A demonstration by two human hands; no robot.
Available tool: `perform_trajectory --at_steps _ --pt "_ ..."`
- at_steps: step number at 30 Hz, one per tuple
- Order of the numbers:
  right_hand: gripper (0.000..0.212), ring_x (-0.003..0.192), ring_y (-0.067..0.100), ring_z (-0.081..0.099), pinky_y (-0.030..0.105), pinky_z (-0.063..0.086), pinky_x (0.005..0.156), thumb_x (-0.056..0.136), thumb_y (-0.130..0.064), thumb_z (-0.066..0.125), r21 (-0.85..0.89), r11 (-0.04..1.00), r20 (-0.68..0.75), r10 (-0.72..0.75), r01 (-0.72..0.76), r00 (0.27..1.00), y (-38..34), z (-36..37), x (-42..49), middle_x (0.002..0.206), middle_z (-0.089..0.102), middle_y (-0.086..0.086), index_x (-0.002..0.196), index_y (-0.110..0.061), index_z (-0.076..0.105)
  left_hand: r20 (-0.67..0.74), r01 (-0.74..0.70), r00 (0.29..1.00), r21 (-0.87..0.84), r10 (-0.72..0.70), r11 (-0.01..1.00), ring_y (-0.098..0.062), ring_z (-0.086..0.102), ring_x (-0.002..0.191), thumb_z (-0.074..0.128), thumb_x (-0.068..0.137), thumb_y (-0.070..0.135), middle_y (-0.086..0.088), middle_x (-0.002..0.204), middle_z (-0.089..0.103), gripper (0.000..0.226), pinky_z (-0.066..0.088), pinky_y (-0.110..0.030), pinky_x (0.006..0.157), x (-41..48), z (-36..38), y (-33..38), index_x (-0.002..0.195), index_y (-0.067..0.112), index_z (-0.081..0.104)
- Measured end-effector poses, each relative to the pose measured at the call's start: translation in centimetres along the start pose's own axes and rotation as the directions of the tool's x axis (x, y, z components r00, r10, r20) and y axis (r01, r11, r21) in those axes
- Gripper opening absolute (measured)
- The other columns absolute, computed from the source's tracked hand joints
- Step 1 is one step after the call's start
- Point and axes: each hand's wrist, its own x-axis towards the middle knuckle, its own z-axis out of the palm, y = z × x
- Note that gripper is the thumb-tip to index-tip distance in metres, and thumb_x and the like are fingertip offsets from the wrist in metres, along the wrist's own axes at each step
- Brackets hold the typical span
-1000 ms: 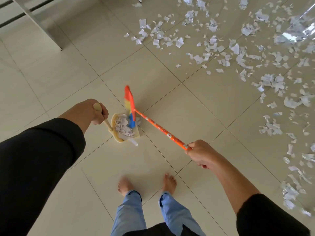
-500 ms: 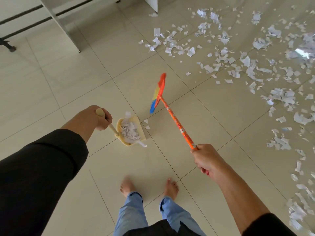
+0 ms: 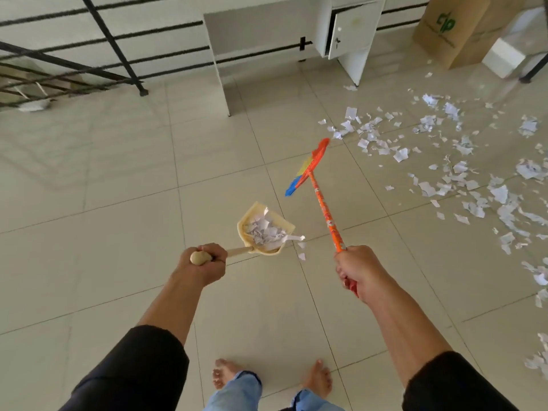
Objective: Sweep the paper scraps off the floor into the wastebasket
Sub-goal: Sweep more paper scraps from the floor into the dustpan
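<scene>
My left hand [image 3: 204, 264] grips the wooden handle of a cream dustpan [image 3: 250, 218], which is lifted off the floor and holds a heap of white paper scraps [image 3: 265, 229]. Two small scraps [image 3: 301, 256] are just below the pan's right edge. My right hand [image 3: 360, 271] grips the orange handle of a small broom [image 3: 324, 207]; its red, yellow and blue head [image 3: 308, 169] is raised above the tiles. Many torn paper scraps [image 3: 444, 173] lie scattered over the floor to the right. No wastebasket is in view.
A white desk with a small cabinet [image 3: 347, 34] stands at the back. A black stair railing [image 3: 89, 66] runs along the left. Cardboard boxes [image 3: 453, 28] stand at the back right. My bare feet [image 3: 269, 378] are on the beige tiles at the bottom.
The broom head left the dustpan and swung up to the right. The dustpan rose off the floor with its scraps, and the view tilted up towards the desk and railing.
</scene>
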Motion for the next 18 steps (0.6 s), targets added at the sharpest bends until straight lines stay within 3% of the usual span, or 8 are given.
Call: perform_trajectory --at_steps 2,5,10,14,18 --pt "0.016 0.041 0.015 0.037 0.026 0.03 0.048 0.089 -0.004 0.048 -0.003 0.999 0.012 -0.041 0.041 0.999 -2.1 2.8 -0.7 0.052 0.049 0.004 0.089 -0.007 0.064 0.153 0.038 0.988 -0.069 -0.027 0.997 -0.008 0.04 0.037 0.036 0.097 0.004 0.006 0.064 0.044 0.019 0.037 -0.014 0.038 -4.6 -0.7 -0.7 0.082 0.008 0.047" --pt "0.02 0.041 0.014 0.036 0.025 0.031 0.046 0.09 -0.002 0.045 -0.017 0.994 0.055 -0.107 0.108 0.993 -5.6 9.4 -2.5 0.055 0.047 0.005 0.09 -0.005 0.064 0.208 0.073 0.977 -0.115 -0.048 0.991 -0.008 0.039 0.034 0.034 0.099 0.006 0.005 0.055 0.042 0.023 0.037 -0.013 0.036 -6.7 -2.8 5.3 0.081 0.011 0.046" --pt "0.016 0.042 0.014 0.036 0.024 0.03 0.045 0.088 -0.003 0.046 -0.03 0.981 0.136 -0.187 0.192 0.973 -9.8 20.7 -6.2 0.054 0.046 0.005 0.089 -0.006 0.062 0.324 0.01 0.945 -0.137 0.036 0.99 -0.006 0.039 0.035 0.037 0.099 0.003 0.005 0.051 0.04 0.033 0.037 -0.015 0.033 -11.0 -4.7 13.6 0.069 0.011 0.047" --pt "0.014 0.041 0.013 0.033 0.025 0.028 0.045 0.09 -0.006 0.048 -0.052 0.971 0.242 -0.215 0.234 0.946 -13.1 30.6 -10.2 0.053 0.044 0.003 0.089 -0.007 0.062 0.395 -0.019 0.913 -0.207 0.101 0.978 -0.006 0.038 0.034 0.041 0.098 0.002 0.005 0.048 0.038 0.044 0.037 -0.013 0.034 -14.6 -6.4 22.2 0.055 0.001 0.05" --pt "0.013 0.044 0.011 0.034 0.024 0.031 0.042 0.095 -0.009 0.051 -0.115 0.951 0.35 -0.231 0.287 0.908 -16.2 38.7 -13.7 0.058 0.045 0.003 0.095 -0.005 0.064 0.423 -0.055 0.879 -0.366 0.219 0.929 -0.006 0.039 0.032 0.043 0.099 0.002 0.007 0.051 0.038 0.032 0.036 -0.013 0.033 -17.4 -8.4 29.7 0.068 0.009 0.047"
